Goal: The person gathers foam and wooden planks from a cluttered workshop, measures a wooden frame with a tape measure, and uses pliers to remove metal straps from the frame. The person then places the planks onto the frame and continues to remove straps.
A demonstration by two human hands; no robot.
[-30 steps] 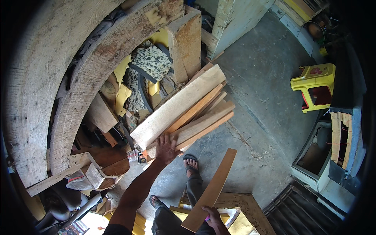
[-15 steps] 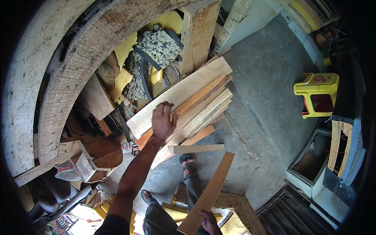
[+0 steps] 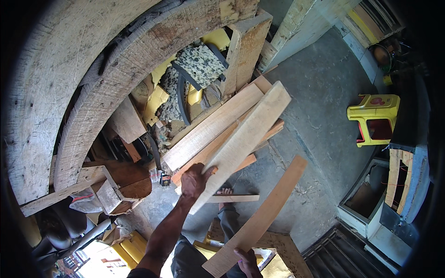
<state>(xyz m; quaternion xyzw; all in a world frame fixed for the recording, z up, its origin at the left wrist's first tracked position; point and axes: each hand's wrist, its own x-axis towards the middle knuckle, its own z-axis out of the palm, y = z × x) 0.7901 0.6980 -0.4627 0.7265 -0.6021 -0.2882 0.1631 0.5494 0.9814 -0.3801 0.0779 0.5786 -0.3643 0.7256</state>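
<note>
My left hand (image 3: 193, 181) grips a pale wooden plank (image 3: 249, 136) near its lower end, thumb over its face. The plank slants up to the right above a pile of boards. Under it lie another pale board (image 3: 218, 125) and an orange-brown board (image 3: 208, 155), partly covered. At the lower edge my right hand (image 3: 248, 262) is closed on a thin, slightly curved brown wooden strip (image 3: 266, 215), thumb on top. A short pale strip of wood (image 3: 234, 198) lies by my foot, partly hidden by the held plank.
Large beams (image 3: 92, 102) and a box of scraps and speckled foam (image 3: 199, 65) stand left and behind. A yellow stool (image 3: 373, 113) is on the grey floor (image 3: 320, 97) at right. Nearer are a white frame (image 3: 366, 190) and a dark metal grille (image 3: 347, 250).
My left hand has taken hold of a plank and raised it off the pile, exposing boards beneath. The strip in my right hand has swung up and to the right.
</note>
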